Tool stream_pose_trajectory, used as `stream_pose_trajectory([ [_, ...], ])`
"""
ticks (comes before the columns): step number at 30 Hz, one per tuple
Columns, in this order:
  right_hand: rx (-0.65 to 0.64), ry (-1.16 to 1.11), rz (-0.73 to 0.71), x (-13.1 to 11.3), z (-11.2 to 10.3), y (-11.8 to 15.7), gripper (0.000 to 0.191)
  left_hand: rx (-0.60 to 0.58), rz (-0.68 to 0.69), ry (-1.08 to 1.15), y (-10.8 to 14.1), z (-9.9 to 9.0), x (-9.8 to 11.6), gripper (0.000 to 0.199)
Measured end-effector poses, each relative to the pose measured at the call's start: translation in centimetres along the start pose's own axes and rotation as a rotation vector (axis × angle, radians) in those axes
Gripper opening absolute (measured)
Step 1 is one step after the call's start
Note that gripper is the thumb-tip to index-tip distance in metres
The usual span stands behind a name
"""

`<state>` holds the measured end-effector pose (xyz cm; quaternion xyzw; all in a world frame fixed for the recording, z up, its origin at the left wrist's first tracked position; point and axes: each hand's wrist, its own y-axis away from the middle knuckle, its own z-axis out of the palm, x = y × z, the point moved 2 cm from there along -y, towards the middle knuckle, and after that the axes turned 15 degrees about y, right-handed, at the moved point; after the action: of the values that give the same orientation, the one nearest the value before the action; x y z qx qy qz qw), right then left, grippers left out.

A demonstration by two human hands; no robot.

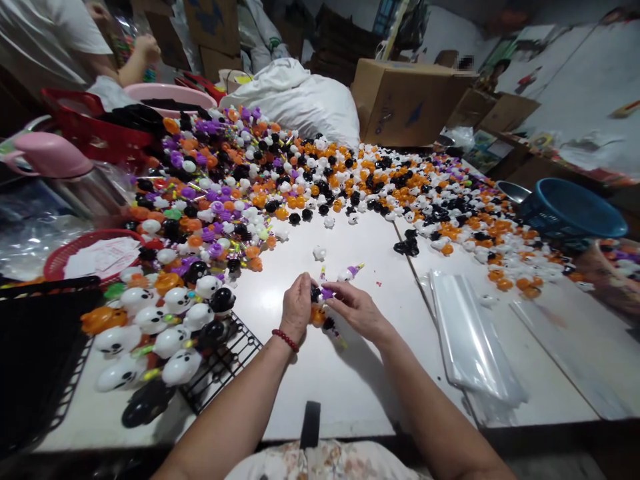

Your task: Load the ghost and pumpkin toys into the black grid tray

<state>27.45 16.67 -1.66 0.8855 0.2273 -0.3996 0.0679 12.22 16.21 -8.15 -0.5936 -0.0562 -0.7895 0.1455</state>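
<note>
My left hand [299, 305], with a red bead bracelet at the wrist, has its fingers closed around a small black piece [315, 293]. Facing it, my right hand [357, 308] pinches a small purple piece [327, 293] that meets the black one. Just below the fingers lies an orange piece [317, 315], with a dark piece with a yellow-green tip [331, 327] beside it. Beyond my hands a white piece with a purple and yellow end [350, 272] and a single white piece [319, 253] rest on the white table [350, 380].
A large pile of small orange, white, black and purple pieces [300, 180] spans the back. Larger white ghost-like pieces [171, 341] sit on a black rack [220, 367] at left. Clear plastic bags [470, 333] lie at right, near a blue basket [575, 210]. Another person's arm [125, 67] shows upper left.
</note>
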Motion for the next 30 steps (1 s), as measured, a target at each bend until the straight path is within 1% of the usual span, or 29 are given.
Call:
stream_pose_trajectory([
  [2, 0.036, 0.021, -0.015, -0.3, 0.0, 0.1, 0.033, -0.004, -0.002, 0.006, 0.0, 0.0, 0.0, 0.054],
  [4, 0.086, 0.06, -0.062, -0.5, 0.2, 0.2, 0.03, -0.008, -0.002, 0.011, 0.1, 0.1, 0.1, 0.054],
  [8, 0.223, 0.124, -0.115, -0.4, 0.6, 0.2, 0.027, -0.024, -0.002, 0.024, 0.2, 0.2, 0.2, 0.053],
  [11, 0.265, 0.156, -0.143, -0.3, 0.9, 0.2, 0.025, -0.025, -0.009, 0.036, 0.2, 0.3, 0.1, 0.053],
  [15, 0.271, 0.24, -0.207, -0.8, 0.9, 0.4, 0.024, -0.014, -0.013, 0.04, 0.1, 0.2, 0.0, 0.053],
  [23, 0.233, 0.205, -0.145, -1.4, 1.1, 0.7, 0.019, -0.019, -0.025, 0.044, 0.0, 0.1, 0.1, 0.051],
  [27, 0.226, 0.239, -0.178, -1.1, 0.9, 0.6, 0.017, -0.016, -0.035, 0.044, 0.1, 0.2, 0.1, 0.05],
  [30, 0.177, 0.252, -0.193, -1.1, 0.5, 0.5, 0.019, -0.01, -0.047, 0.061, 0.0, 0.2, 0.0, 0.051],
])
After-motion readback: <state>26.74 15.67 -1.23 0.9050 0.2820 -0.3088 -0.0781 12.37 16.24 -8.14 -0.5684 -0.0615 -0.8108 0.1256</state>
